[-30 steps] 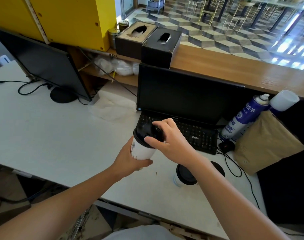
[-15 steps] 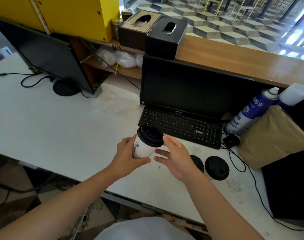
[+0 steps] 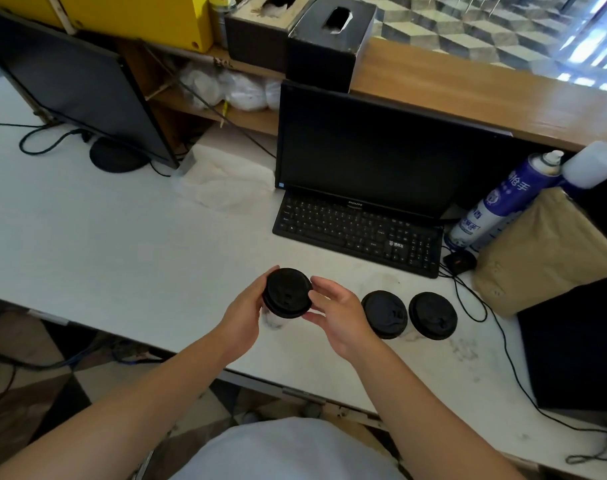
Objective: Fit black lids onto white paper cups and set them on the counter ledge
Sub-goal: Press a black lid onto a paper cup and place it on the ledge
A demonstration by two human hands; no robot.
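My left hand (image 3: 243, 317) grips a white paper cup (image 3: 273, 319) with a black lid (image 3: 287, 292) on top, held just above the white desk (image 3: 104, 244). My right hand (image 3: 340, 315) is beside the lid with its fingers spread, fingertips near or touching the lid's rim. Two more lidded cups stand on the desk to the right, one (image 3: 385, 314) next to my right hand and another (image 3: 433, 315) beside it. The wooden counter ledge (image 3: 468, 88) runs behind the monitor.
A black monitor (image 3: 371, 150) and keyboard (image 3: 357, 233) stand right behind the cups. A blue spray can (image 3: 502, 202) and a brown paper bag (image 3: 551, 251) are at the right. Two tissue boxes (image 3: 329, 39) occupy the ledge's left part. A second monitor (image 3: 70, 84) stands far left.
My right hand came off the top of the lid and opened beside it. The view tipped downward, so both other lidded cups now show fully.
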